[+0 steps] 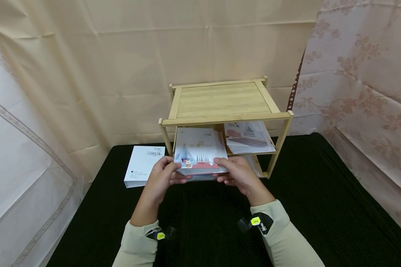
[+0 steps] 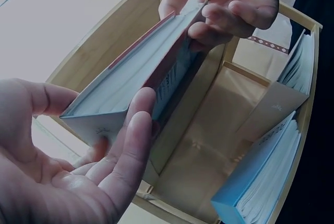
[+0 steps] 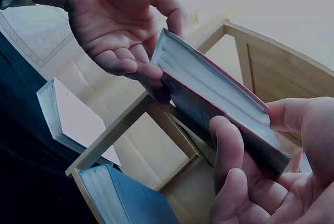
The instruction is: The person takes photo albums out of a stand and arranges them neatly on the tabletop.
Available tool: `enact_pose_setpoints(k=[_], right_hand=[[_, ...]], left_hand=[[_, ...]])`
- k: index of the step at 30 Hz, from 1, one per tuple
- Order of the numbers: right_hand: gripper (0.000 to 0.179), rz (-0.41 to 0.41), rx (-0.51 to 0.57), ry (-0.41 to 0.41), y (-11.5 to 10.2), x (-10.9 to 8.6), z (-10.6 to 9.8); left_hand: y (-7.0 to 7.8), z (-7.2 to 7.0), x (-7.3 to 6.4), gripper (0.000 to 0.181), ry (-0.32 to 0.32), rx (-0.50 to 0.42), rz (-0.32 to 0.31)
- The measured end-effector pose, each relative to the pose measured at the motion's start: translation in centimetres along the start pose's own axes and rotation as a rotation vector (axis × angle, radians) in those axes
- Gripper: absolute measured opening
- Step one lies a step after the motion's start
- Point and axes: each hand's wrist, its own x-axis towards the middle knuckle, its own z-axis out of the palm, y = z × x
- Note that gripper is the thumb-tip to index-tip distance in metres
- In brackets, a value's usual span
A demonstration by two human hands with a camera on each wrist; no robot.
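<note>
Both hands hold a thick photo album [image 1: 200, 148] with a pale illustrated cover of a blue tent and red shapes. It lies nearly flat, at the front left of the wooden rack's [image 1: 220, 100] middle shelf. My left hand [image 1: 163, 170] grips the near left corner, thumb on the cover and fingers underneath. Opposite it, my right hand [image 1: 237, 172] grips the near right corner in the same way. The wrist views show the album's page edges [image 3: 209, 72] between thumbs and fingers. How much of the album's weight rests on the shelf, I cannot tell.
Another illustrated album [image 1: 247, 139] lies on the middle shelf's right side. A blue album [image 3: 120, 192] sits on the lower shelf. Left of the rack, a white album [image 1: 143, 167] rests on the black tablecloth [image 1: 207, 222]. Beige curtain [image 1: 137, 74] hangs behind.
</note>
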Motion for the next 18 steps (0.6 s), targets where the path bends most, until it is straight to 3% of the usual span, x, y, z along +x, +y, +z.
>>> enact_pose_setpoints(k=[4,11,18], right_hand=[[0.046,0.015,-0.019,-0.01,-0.15,-0.1,0.22],[0.046,0.046,-0.071,-0.027,-0.2,-0.42,0.06],[0.041,0.062,-0.085,-0.063,-0.12,-0.81,0.05]], left_hand=[[0.27,-0.38,-0.25,0.039,-0.017,0.02,-0.012],[0.21,-0.56,-0.46,0.032,-0.039,0.091,-0.004],[0.26,-0.47,-0.87,0.032,-0.037,0.121,-0.036]])
